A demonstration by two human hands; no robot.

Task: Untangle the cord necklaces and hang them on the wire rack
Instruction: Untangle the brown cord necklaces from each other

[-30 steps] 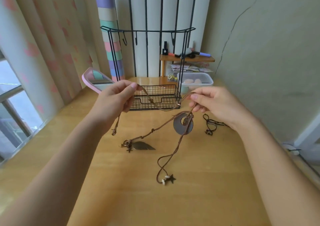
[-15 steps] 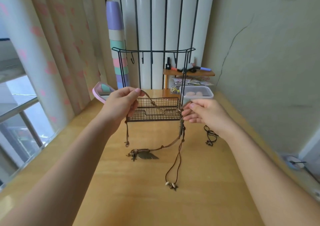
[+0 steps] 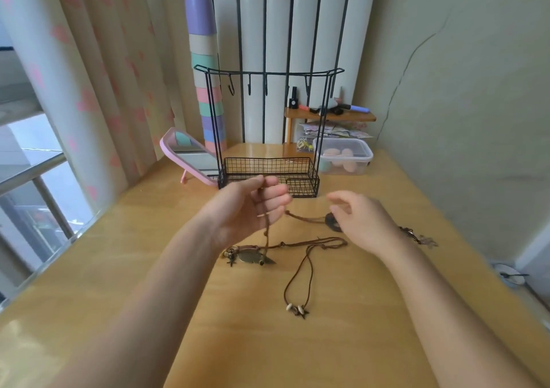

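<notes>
Tub (image 3: 368, 156) holds peach lumps (image 3: 342, 153); left hand (image 3: 247, 209) grips cord necklace (image 3: 267, 234).

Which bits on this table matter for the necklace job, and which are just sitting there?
In the job: tangled brown cord necklaces, black wire rack, dark cord necklace at right.
Lying about: pink-framed mirror, pastel cup stack, clear plastic box, small wooden shelf.

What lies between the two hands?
Head view: a brown cord stretches from the left hand to a dark disc pendant beside the right hand.
</notes>
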